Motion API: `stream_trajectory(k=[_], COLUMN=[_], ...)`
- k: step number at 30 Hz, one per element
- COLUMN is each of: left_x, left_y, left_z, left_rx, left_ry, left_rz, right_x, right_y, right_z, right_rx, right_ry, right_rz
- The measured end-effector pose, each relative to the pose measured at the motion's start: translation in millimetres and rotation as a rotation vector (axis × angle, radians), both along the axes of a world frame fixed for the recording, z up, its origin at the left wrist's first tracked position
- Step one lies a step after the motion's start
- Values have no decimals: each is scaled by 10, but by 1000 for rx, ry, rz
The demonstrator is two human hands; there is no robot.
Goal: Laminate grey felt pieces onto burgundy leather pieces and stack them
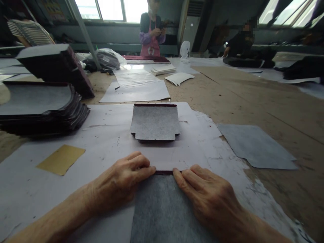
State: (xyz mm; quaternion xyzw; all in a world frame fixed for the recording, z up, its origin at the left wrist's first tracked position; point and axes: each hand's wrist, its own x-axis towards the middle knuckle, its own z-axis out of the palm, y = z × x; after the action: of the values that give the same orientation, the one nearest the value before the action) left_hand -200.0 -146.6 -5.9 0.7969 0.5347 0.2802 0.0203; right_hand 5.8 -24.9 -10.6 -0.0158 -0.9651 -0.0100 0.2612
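Note:
A grey-backed fabric piece (pixel 164 209) lies flat before me, its far edge turned over in a narrow dark maroon strip. At the left end of that strip is my left hand (pixel 126 173), closed, thumb pressed on the fold and fingers curled. My right hand (pixel 207 195) is closed too, its fingers together and their tips pressing the strip's right end. Just beyond my hands sits a small stack of similar pieces (pixel 155 122), maroon fold at the back and notched front corners.
White paper (pixel 106 148) covers the table here. On the left stand a tall stack of dark pieces (pixel 37 101) and a tan card (pixel 61 159). A single grey piece (pixel 258 145) lies to the right. Across the table stands a person in a pink apron (pixel 153 37); others are farther off.

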Motion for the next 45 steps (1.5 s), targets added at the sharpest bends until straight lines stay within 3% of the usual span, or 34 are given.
stream_trajectory(k=[6,14,21,27,34,40,45], left_x=[24,79,-38,-165,-154,-93,-140], left_y=[-22,-21,-85,-143,-153,-145,-148], left_z=[24,24,9,7,-5,67,84], left_rx=[2,-5,-30,27,16,-20,-87], left_ry=[190,209,112,-27,65,203,206], left_rz=[-60,-48,-39,11,10,-19,-36], right_x=[-52,-211,-363,-333,-351,-444,-531], right_y=[-25,-190,-162,-102,-99,-178,-139], right_z=[68,171,26,-12,-6,122,64], right_rx=[63,263,-24,-111,-92,39,-81], right_ry=[-83,-90,0,55,-22,-79,-49], right_rz=[-18,-75,174,199,143,151,268])
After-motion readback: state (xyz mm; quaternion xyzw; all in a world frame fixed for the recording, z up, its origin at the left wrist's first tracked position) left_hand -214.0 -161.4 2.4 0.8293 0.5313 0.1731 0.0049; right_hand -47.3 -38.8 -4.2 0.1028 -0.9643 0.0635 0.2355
